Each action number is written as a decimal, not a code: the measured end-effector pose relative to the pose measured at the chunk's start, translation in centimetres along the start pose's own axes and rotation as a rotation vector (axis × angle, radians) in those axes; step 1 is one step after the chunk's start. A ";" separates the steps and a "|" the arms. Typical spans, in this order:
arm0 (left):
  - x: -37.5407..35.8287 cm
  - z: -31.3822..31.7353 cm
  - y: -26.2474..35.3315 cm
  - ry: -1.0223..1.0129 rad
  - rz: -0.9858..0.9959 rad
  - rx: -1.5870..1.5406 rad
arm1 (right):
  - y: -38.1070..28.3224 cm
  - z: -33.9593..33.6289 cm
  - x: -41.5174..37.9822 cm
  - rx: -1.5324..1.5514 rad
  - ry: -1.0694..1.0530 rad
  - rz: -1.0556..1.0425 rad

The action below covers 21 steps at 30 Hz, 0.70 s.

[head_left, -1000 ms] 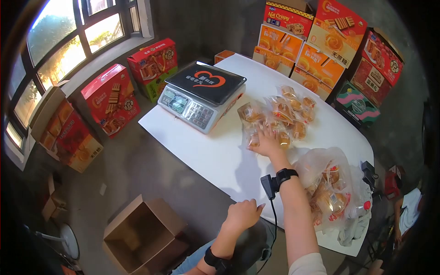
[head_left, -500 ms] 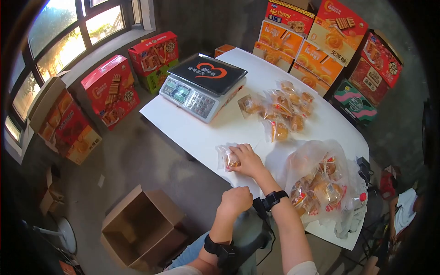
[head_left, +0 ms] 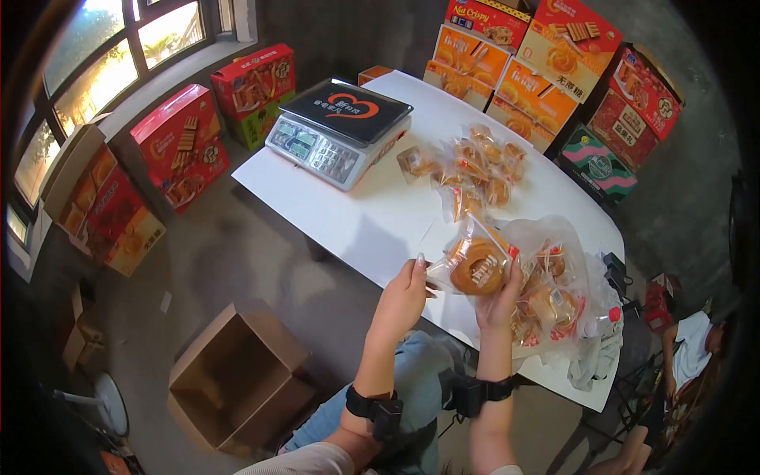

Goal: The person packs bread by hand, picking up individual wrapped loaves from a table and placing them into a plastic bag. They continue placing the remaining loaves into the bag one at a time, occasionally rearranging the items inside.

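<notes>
A round bread in a clear printed bag (head_left: 477, 267) is held up over the front edge of the white table (head_left: 356, 218). My left hand (head_left: 408, 289) pinches the bag's left edge. On the other side, my right hand (head_left: 500, 297) grips the bag's right edge. Just right of my right hand lies a large clear plastic bag (head_left: 582, 269) with several packaged breads inside. Beyond the held bread, several more packaged breads (head_left: 469, 162) lie in a pile on the table.
A scale (head_left: 340, 131) stands at the table's far left. Snack boxes (head_left: 514, 71) are stacked behind the table; others (head_left: 180, 146) stand by the window. An open cardboard box (head_left: 237, 380) is on the floor at lower left. Another person (head_left: 690, 348) is at the far right.
Both hands have risen and now hold the packaged bread between them. Before, my right hand was on a packaged item on the table and my left hand was closed beside it. The view shifted slightly.
</notes>
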State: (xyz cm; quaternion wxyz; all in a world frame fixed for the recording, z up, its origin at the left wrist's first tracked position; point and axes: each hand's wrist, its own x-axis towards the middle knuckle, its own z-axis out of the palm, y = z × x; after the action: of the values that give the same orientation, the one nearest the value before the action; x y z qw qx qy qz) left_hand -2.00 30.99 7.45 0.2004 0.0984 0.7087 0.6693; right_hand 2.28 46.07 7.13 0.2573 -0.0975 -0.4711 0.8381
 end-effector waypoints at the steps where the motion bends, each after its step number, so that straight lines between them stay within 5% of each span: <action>1: -0.1 0.1 0.0 0.000 -0.006 0.003 | 0.2 -0.3 -1.0 -0.070 0.073 -0.079; 3: -0.3 0.3 0.2 -0.191 -0.071 -0.457 | 0.6 -1.0 -2.5 -0.057 0.074 -0.096; 6: -1.0 0.7 1.5 -0.107 -0.126 -0.513 | 0.3 -1.8 -3.8 -0.177 0.061 -0.151; 8: -0.6 0.7 1.2 -0.095 -0.109 -0.509 | -1.3 -1.2 -4.7 -0.737 -0.076 -0.393; 11: 0.2 0.8 0.4 -0.062 -0.045 -0.511 | -2.4 -0.4 -6.1 -0.758 -0.106 -0.429; 15: 0.4 0.7 0.4 -0.116 -0.007 -0.594 | -2.4 -1.2 -7.2 -0.492 -0.168 -0.200; 19: 0.7 0.7 0.2 -0.094 0.088 -0.445 | -2.4 -0.5 -7.6 -0.343 0.032 -0.066; 21: 0.2 0.7 1.2 -0.088 0.088 -0.424 | -2.2 -1.4 -7.4 -0.120 -0.140 -0.023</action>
State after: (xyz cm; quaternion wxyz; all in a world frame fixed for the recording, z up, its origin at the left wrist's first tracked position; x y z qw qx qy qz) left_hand -1.99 31.80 8.57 0.2179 0.1140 0.5377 0.8065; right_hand 9.90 44.15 7.64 0.2270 -0.0487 -0.5384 0.8101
